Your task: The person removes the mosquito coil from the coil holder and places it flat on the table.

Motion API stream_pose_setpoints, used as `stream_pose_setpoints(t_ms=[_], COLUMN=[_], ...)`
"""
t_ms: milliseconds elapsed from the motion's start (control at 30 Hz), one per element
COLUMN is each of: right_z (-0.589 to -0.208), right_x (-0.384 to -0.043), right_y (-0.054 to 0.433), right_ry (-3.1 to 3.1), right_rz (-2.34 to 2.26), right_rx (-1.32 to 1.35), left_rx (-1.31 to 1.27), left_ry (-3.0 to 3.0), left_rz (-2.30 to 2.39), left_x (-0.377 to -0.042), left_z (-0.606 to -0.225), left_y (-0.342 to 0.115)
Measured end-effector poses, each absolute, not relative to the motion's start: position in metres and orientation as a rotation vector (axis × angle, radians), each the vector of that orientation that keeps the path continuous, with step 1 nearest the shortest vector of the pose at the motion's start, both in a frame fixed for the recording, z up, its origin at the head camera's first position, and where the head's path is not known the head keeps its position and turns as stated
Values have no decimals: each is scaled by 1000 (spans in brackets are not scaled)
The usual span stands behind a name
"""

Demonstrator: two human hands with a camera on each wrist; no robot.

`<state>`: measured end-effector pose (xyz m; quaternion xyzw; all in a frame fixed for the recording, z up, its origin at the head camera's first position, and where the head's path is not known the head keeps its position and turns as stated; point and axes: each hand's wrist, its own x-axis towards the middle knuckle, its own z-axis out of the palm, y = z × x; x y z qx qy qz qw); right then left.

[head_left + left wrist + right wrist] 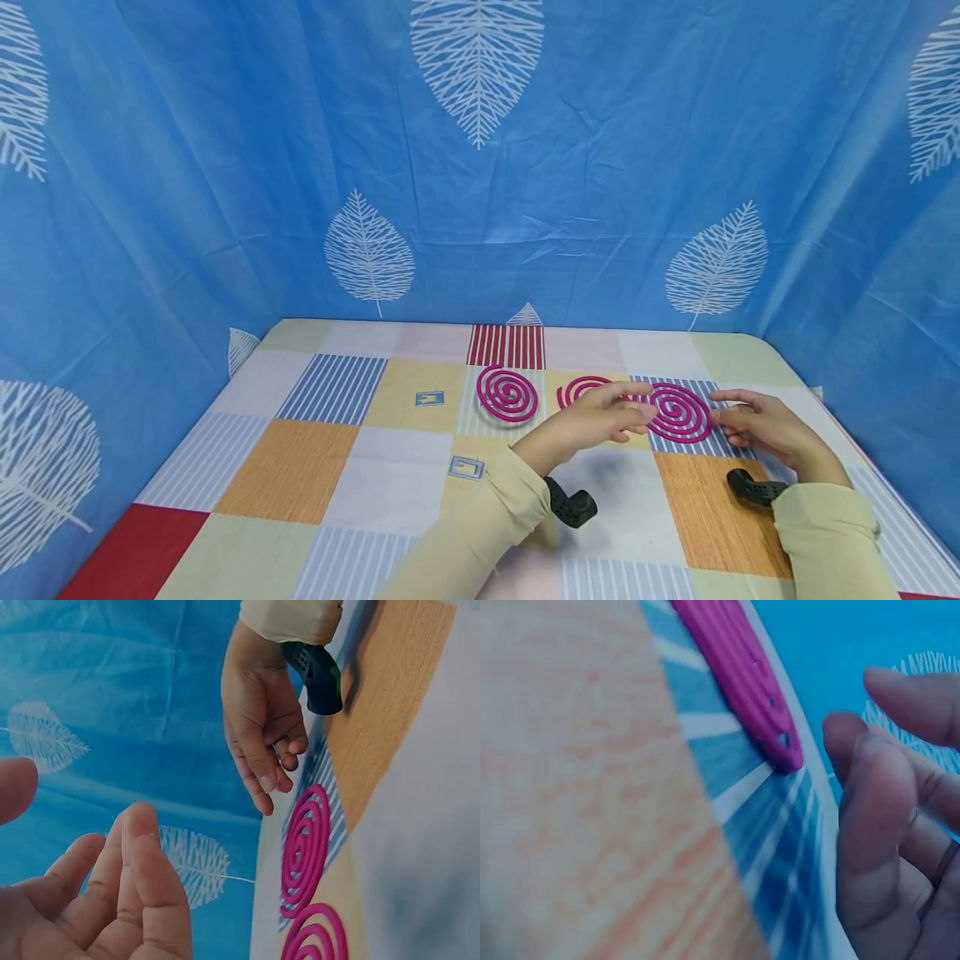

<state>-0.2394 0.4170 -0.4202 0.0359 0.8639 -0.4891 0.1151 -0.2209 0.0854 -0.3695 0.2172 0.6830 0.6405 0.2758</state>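
Observation:
Three magenta spiral coils, shaped like mosquito coils, lie in a row on the patchwork cloth. My left hand (600,417) hovers with loose fingers between the middle coil (581,387) and the right coil (677,412), hiding part of the middle one. At the right coil's other side is my right hand (765,425), fingers relaxed and holding nothing. In the left wrist view both hands are off the cloth, with the right coil (306,851) flat below. The right wrist view shows the right hand's fingers (877,817) apart from the coil's edge (742,682). The left coil (507,394) lies untouched.
Two small blue-grey rectangular plates with cut-outs lie left of the hands, one farther back (430,398) and one nearer (467,467). A blue curtain (570,192) with leaf prints surrounds the table's back and sides. Each wrist wears a black device (573,504).

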Motion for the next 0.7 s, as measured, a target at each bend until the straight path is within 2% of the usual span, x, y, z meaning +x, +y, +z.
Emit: stream_pose_setpoints(t_ms=[700], right_z=[-393], right_x=[-235], right_y=[394], right_ry=[2627], right_rz=[-1485], right_rx=[-407], left_rx=[967], left_ry=[2039], left_rz=[1713], left_x=[-215], left_z=[-342], left_y=[29])
